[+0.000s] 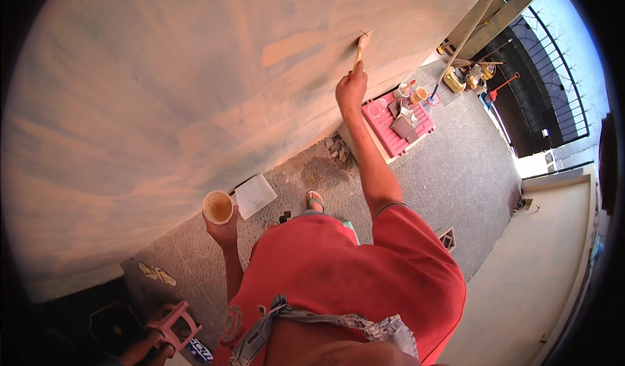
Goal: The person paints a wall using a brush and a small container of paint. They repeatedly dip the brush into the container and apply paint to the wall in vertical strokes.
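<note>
My right hand (351, 90) grips the handle of a paintbrush (360, 48), whose bristles meet the wall (195, 63) beside a small dark mark. A fresh-looking peach stroke lies on the wall to the left of the brush. Lower left, my left hand (224, 229) holds a plastic cup (218, 207) with peach-coloured paint inside, its mouth facing up. The wall's coat is patchy, peach over grey.
A pink plastic table (385, 131) holds sandpaper-like sheets and tubs. Rubble (339, 151) lies by the wall, a white sheet (255, 196) on the floor. Sandals (157, 273) lie lower left. Another person's hands touch a pink stool (173, 324). Tools stand near the gate (532, 87).
</note>
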Demonstrator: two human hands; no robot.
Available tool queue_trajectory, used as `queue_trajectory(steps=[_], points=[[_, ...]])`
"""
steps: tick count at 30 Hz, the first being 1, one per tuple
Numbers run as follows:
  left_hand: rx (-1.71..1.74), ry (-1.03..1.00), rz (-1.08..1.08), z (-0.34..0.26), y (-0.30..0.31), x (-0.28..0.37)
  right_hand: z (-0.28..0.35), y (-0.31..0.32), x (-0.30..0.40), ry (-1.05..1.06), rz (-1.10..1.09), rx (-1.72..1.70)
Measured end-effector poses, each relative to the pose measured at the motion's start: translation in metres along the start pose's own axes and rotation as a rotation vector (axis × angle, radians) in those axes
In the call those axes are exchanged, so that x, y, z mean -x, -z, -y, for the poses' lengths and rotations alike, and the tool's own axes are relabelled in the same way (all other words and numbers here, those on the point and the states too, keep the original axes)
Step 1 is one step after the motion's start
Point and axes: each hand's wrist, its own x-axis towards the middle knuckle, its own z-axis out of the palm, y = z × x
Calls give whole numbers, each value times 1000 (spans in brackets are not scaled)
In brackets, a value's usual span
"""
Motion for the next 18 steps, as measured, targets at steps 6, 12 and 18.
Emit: queue_trajectory(steps=[6,12,18], points=[[34,70,22,-4,-5,2,95,10,108,81,195,-165],[-20,-3,22,-2,2,0,136,64,175,40,604,-429],[-9,25,-11,0,11,2,53,81,111,77,251,-150]])
